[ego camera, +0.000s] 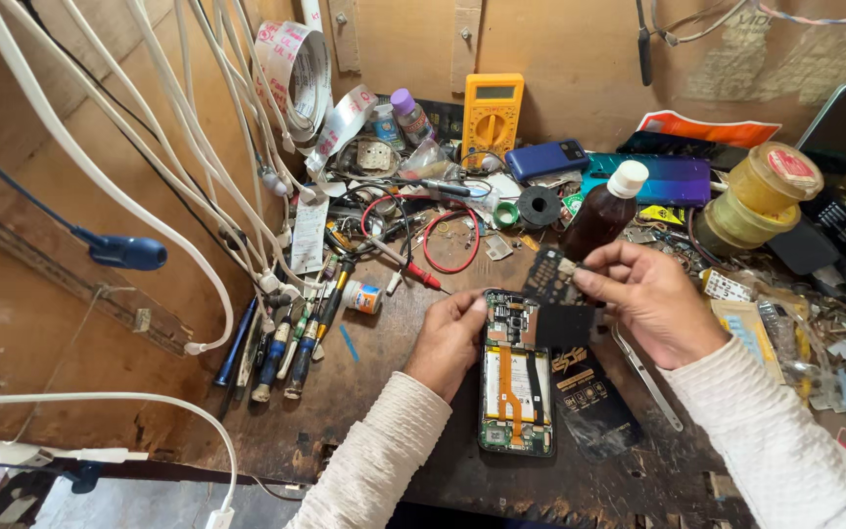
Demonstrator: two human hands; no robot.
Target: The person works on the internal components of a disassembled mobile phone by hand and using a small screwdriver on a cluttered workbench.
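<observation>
An opened phone (515, 387), its back removed and circuit boards showing, lies near the middle of the wooden workbench (364, 411). The left hand (450, 338) rests against the phone's upper left edge, fingers curled together. The right hand (643, 294) pinches a small dark perforated cover piece (548, 277) just above the phone. A brown bottle (603, 211) stands beyond, a yellow multimeter (491, 116) farther back.

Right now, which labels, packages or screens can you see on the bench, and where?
Multimeter: back centre, yellow, grey screen.
Brown bottle: beyond the right hand, white cap.
Tape rolls: hanging top left, white with pink print.
Small jar: left of the left hand, white label.
</observation>
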